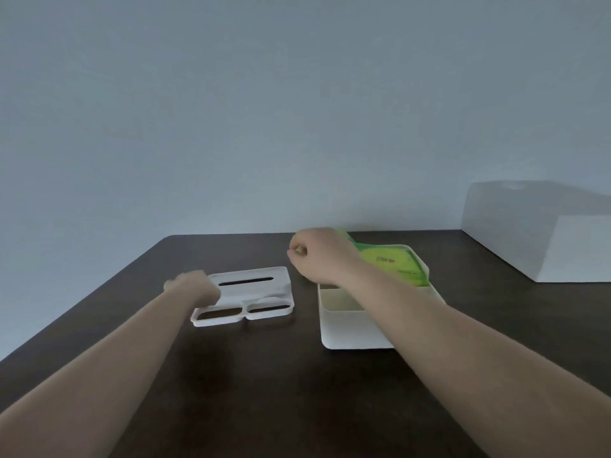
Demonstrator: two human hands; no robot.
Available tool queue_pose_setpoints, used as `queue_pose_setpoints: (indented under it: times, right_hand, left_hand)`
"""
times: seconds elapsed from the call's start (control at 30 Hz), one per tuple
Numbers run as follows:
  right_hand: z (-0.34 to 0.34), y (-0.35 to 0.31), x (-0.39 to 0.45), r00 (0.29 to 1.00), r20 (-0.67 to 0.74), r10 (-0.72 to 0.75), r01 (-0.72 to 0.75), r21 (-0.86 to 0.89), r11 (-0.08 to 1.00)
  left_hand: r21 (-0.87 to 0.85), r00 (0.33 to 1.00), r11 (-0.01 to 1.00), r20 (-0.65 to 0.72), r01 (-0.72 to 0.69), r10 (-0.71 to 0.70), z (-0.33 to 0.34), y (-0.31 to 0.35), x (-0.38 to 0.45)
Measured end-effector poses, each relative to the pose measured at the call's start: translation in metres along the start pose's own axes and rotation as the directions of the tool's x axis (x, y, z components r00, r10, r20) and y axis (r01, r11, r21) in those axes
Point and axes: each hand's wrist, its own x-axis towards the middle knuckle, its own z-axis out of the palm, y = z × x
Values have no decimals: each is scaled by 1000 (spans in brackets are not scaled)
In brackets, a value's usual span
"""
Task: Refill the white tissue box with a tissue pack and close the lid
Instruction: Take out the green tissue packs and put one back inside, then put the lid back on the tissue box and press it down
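The white tissue box point(350, 328) stands open on the dark table, right of centre. A green tissue pack point(393, 262) sits tilted in its far half, one end raised above the rim. My right hand point(317, 256) is closed on that raised left end of the pack. The white lid point(254, 294), with a long slot and two openings, lies flat on the table to the left of the box. My left hand point(195, 287) rests on the lid's left edge; it is blurred and its fingers are hidden.
A large white box point(542, 233) stands at the back right of the dark table point(264, 391). A plain pale wall rises behind the table's far edge.
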Motion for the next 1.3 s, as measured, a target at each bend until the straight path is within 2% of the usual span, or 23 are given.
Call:
queue_pose_setpoints:
  times: [0.1, 0.17, 0.23, 0.43, 0.53, 0.67, 0.83, 0.9, 1.03, 1.13, 1.3]
  right_hand:
    - [32, -18, 13, 989, 115, 89, -77, -104, 992]
    - [51, -25, 21, 944, 274, 183, -119, -236, 965]
    - [67, -27, 29, 891, 360, 276, -159, -322, 933]
    - [95, -22, 45, 859, 358, 366, -257, -318, 913]
    - [99, -24, 46, 864, 335, 377, -282, -300, 911]
    - [100, -24, 44, 821, 392, 416, -321, -286, 903]
    - [84, -22, 42, 892, 314, 324, -258, -235, 937]
    - [71, -22, 39, 918, 271, 289, -242, -197, 950]
    - [32, -23, 30, 973, 107, 204, -187, -154, 970]
    - [-8, -15, 26, 981, -20, 191, -192, -88, 977]
    - [-56, 21, 9, 961, -112, 254, -258, -24, 966]
  left_hand:
    - [-30, 997, 999, 75, 23, -21, 12, -25, -3]
    - [-92, 997, 995, 75, 36, -29, 18, -35, -1]
    - [-145, 999, 988, 28, 47, -43, 21, -42, 2]
    - [-204, 996, 979, -76, 26, -42, 31, -46, 8]
    - [-223, 997, 975, -72, 12, -29, 30, -43, 7]
    - [-247, 996, 969, -86, -7, -15, 32, -40, 5]
    - [-331, 987, 943, -160, -28, -27, 23, -38, 7]
    - [-392, 971, 918, -238, -65, -33, 15, -35, 2]
    - [-556, 875, 803, -475, -216, -93, -10, -22, -20]
    - [-580, 824, 744, -562, -331, -71, -31, -4, -40]
    - [-572, 819, 706, -573, -418, 21, -47, 46, -66]
